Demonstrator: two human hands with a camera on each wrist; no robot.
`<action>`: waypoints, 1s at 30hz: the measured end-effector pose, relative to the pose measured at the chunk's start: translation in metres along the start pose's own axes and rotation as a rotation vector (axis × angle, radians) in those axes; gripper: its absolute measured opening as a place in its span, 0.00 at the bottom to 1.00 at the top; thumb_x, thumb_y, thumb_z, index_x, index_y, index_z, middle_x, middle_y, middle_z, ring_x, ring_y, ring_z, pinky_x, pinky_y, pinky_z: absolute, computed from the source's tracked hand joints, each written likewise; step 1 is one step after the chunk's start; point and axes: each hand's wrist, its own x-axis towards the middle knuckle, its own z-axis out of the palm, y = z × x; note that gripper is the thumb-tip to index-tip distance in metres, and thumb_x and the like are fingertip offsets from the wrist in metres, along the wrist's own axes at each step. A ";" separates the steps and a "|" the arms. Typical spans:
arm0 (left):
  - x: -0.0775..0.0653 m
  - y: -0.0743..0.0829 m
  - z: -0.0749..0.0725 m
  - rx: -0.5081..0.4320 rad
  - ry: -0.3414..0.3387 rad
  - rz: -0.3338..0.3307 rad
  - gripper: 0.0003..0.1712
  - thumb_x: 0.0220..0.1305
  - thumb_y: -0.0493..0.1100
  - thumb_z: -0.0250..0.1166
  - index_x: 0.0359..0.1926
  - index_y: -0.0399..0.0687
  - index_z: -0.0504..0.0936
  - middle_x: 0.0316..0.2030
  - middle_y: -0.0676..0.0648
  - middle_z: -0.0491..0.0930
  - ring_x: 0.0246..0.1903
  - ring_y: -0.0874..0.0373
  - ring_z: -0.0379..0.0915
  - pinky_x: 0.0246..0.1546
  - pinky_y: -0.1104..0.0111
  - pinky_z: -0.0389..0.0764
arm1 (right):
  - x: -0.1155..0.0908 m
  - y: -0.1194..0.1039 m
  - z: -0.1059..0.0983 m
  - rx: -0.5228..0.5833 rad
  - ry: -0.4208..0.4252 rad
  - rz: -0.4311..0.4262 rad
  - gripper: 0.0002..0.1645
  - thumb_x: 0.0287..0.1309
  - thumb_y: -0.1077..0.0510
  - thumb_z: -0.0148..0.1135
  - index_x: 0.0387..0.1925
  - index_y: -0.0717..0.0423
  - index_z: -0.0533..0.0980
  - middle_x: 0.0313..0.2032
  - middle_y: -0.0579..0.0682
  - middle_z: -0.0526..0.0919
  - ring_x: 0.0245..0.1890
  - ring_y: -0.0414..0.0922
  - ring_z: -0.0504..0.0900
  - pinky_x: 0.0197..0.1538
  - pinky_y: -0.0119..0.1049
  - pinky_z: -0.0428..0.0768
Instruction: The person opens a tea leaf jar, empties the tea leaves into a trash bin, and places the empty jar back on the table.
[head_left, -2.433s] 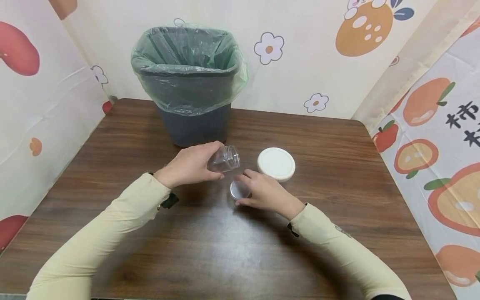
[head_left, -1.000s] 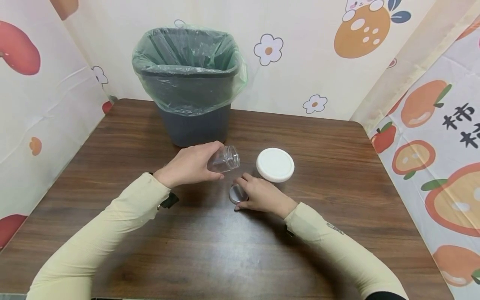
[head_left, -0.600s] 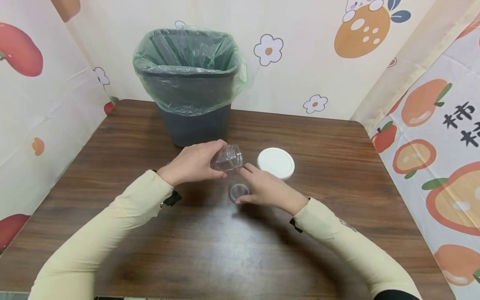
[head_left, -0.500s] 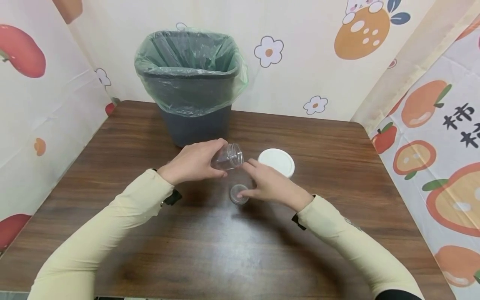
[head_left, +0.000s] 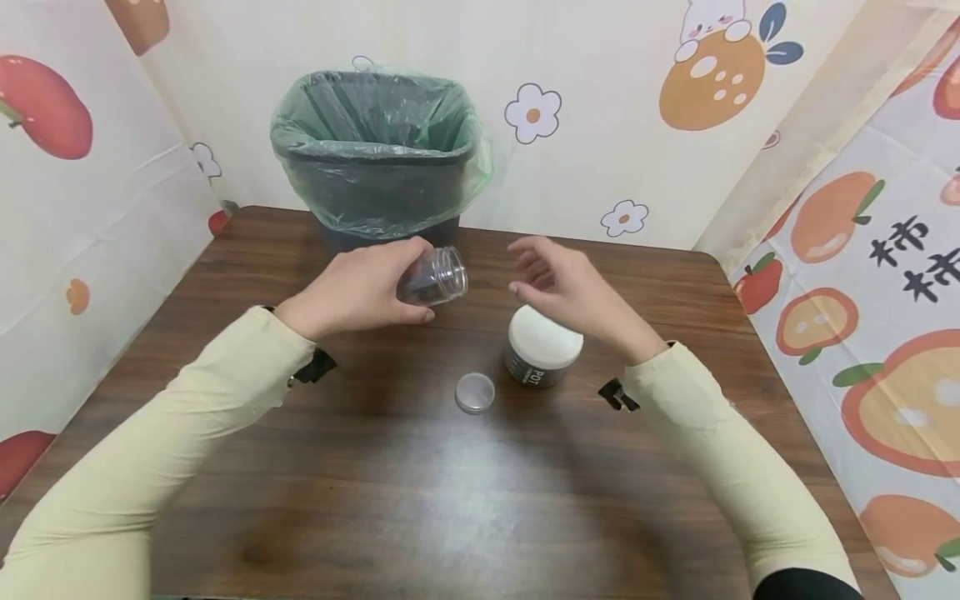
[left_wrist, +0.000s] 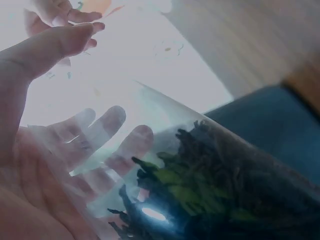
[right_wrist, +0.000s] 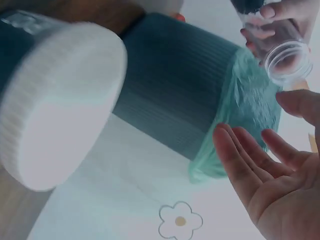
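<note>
My left hand (head_left: 360,287) grips a clear jar (head_left: 442,277), tilted on its side with its uncapped mouth toward the right. Dark, leafy pieces with some green (left_wrist: 185,185) lie inside it, seen in the left wrist view. My right hand (head_left: 566,287) is in the air to the right of the jar's mouth, fingers loosely bent and holding nothing. Below it stands a dark pot with a white lid (head_left: 545,337), lettered "POT". A small round silvery lid (head_left: 475,392) lies on the table left of the pot.
A dark bin (head_left: 375,179) with a green plastic liner (head_left: 382,200) stands at the back of the brown wooden table (head_left: 420,500), just behind my left hand. Fruit-printed cloth walls (head_left: 585,125) enclose the back and sides.
My right hand has left the small lid on the table and risen away toward the back right. The left hand, with the jar, has moved up and slightly left.
</note>
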 end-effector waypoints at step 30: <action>0.035 -0.009 -0.149 0.093 0.043 -0.115 0.41 0.54 0.58 0.68 0.60 0.40 0.61 0.51 0.36 0.70 0.45 0.41 0.68 0.44 0.50 0.65 | 0.109 -0.025 -0.057 0.259 0.260 0.262 0.25 0.65 0.54 0.52 0.61 0.58 0.66 0.46 0.53 0.78 0.45 0.44 0.77 0.52 0.34 0.75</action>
